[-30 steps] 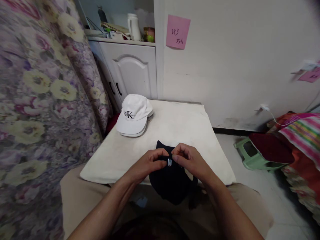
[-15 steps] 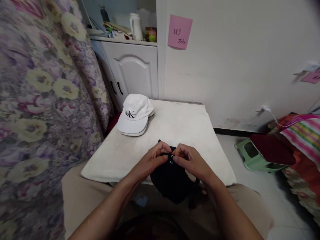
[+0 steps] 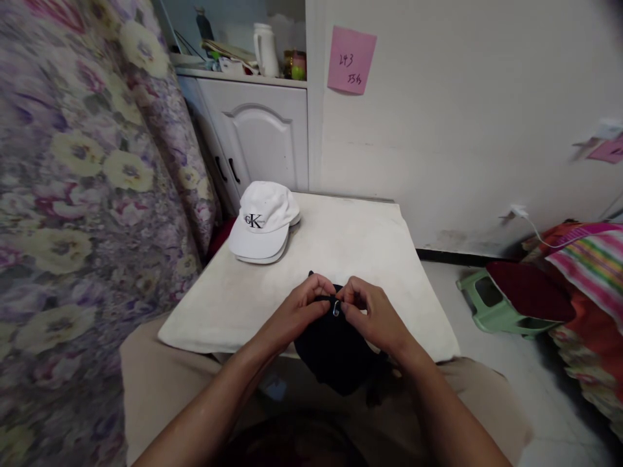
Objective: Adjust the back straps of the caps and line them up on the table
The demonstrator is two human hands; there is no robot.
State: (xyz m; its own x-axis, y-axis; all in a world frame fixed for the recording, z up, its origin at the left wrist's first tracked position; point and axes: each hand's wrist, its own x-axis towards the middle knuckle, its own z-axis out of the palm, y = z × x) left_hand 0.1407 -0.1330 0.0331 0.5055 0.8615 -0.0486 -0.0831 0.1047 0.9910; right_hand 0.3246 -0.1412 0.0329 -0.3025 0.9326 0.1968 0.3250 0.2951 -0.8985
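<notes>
Left hand [image 3: 292,312] and right hand [image 3: 378,316] are pinching black cap [image 3: 335,360], lower center, narrow grips likely keeping buckle [image 3: 336,309] steady.

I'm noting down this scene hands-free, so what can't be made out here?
All in the head view:
- What the fingertips of the left hand and right hand pinch beside the metal buckle: hidden by the fingers.
- Black cap's seams: lost in darkness.
- Lower cap's crown: mostly covered by the white cap.
- Small lettering across the logo: too small.
- Right-hand pink note: cut by the edge.
</notes>
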